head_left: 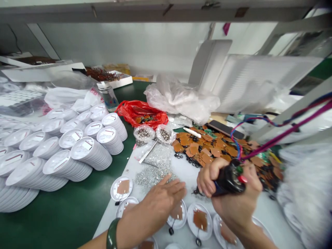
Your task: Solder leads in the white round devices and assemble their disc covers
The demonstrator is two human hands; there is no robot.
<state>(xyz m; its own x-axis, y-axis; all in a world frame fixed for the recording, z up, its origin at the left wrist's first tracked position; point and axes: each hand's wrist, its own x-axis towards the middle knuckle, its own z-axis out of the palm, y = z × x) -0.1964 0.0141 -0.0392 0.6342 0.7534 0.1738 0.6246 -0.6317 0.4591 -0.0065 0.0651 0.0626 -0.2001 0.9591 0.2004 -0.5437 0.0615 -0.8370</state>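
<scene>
Hands apart at the near edge of the bench [64,218], left hand [163,202] spread open just above white plastic discs [190,216], right hand [237,207] clamped on a corded black tool [229,178], loose brown pads [202,148] heaped within easy reach.

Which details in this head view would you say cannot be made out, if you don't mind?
Head view:
Black corded tool: body covered by the right hand.
White dish: partly hidden by the left forearm.
Silver pieces: too small to identify.
Lowest dishes: cut off by the bottom edge.

Factory assembly bench: a green table [59,221] crowded with stacked white discs [90,154] and bagged metal parts [144,134], far left of center.
</scene>
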